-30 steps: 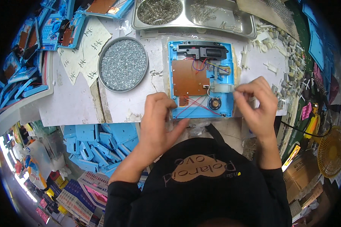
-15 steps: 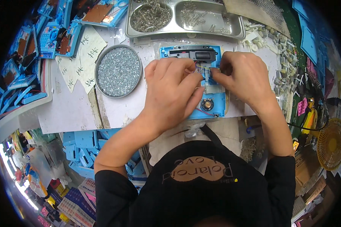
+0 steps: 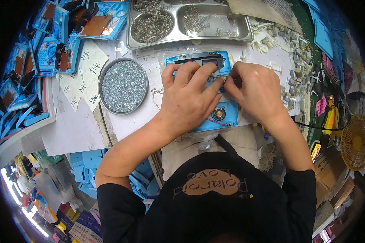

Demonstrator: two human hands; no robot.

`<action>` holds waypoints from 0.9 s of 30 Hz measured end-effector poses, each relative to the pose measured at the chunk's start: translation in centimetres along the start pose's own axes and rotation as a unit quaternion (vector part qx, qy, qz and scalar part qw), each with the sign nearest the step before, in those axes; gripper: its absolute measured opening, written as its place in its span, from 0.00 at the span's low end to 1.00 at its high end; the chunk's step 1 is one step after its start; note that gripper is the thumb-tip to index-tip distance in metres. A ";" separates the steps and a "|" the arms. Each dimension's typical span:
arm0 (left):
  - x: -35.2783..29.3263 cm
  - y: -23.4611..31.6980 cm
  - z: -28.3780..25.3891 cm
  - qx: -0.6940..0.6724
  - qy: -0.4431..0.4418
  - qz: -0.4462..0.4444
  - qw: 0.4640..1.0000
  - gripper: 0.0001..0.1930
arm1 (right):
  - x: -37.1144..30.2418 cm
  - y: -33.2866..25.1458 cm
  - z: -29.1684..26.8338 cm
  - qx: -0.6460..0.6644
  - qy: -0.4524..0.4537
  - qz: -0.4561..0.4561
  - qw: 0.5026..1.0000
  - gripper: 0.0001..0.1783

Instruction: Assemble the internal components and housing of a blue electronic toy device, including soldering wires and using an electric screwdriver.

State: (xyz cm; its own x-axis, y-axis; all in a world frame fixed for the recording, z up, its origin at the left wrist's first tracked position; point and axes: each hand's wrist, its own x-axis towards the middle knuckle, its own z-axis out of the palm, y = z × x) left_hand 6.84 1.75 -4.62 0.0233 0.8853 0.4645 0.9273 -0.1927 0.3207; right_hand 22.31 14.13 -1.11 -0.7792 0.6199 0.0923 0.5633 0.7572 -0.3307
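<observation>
A blue plastic housing (image 3: 228,117) lies open on the white table in front of me, with a black battery-like compartment along its far side and a round speaker (image 3: 219,114) near its close edge. My left hand (image 3: 188,91) rests over the housing's left part, thumb and index finger closed together at its middle, the other fingers bent over the far edge. From the right, my right hand (image 3: 253,89) pinches at the same spot. A small thin metallic part (image 3: 222,76) shows between both hands' fingertips; its kind is too small to tell.
A round dish of small screws (image 3: 123,86) stands left of the housing. Beyond it is a steel tray (image 3: 190,41) holding springs. White and metal small parts (image 3: 271,38) lie scattered at right. Blue housings (image 3: 54,50) are piled far left, and a yellow fan guard (image 3: 355,141) is at right.
Both hands' fingertips have come closer together over the housing. My left fingers have spread toward its far edge. The small part now shows between the fingertips, and the whole view has shifted slightly.
</observation>
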 end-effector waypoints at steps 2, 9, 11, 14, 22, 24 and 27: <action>-0.2 -0.1 0.1 0.011 0.001 0.002 1.000 0.17 | 0.0 0.0 0.1 0.030 -0.005 0.029 0.999 0.11; 0.0 0.1 -0.2 0.027 0.003 0.002 1.000 0.16 | 2.6 3.4 0.0 0.244 -0.185 0.144 0.941 0.12; 0.0 0.1 0.0 0.024 0.001 0.003 1.000 0.16 | 3.7 2.7 -1.2 0.182 -0.240 0.133 0.944 0.12; -0.1 0.0 0.0 0.034 -0.003 0.007 0.999 0.15 | 3.0 0.9 -0.8 -0.074 -0.069 -0.088 0.991 0.15; -0.1 0.0 0.1 -0.001 0.000 0.009 1.000 0.17 | 2.5 4.5 -1.1 0.386 -0.258 0.200 0.863 0.13; -0.1 -0.1 0.1 -0.005 -0.005 0.008 1.000 0.17 | 2.6 4.2 -1.1 0.382 -0.257 0.194 0.866 0.13; 0.0 -0.1 0.0 -0.004 -0.008 0.006 1.000 0.17 | 2.5 3.6 -1.0 0.368 -0.244 0.185 0.878 0.13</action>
State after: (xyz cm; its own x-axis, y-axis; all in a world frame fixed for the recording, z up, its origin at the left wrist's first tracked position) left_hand 6.77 1.73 -4.65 0.0401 0.8896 0.4550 0.9238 -0.2065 0.3224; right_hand 22.68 18.58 -1.11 -0.7064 0.4976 -0.5033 0.6120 0.0723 -0.7875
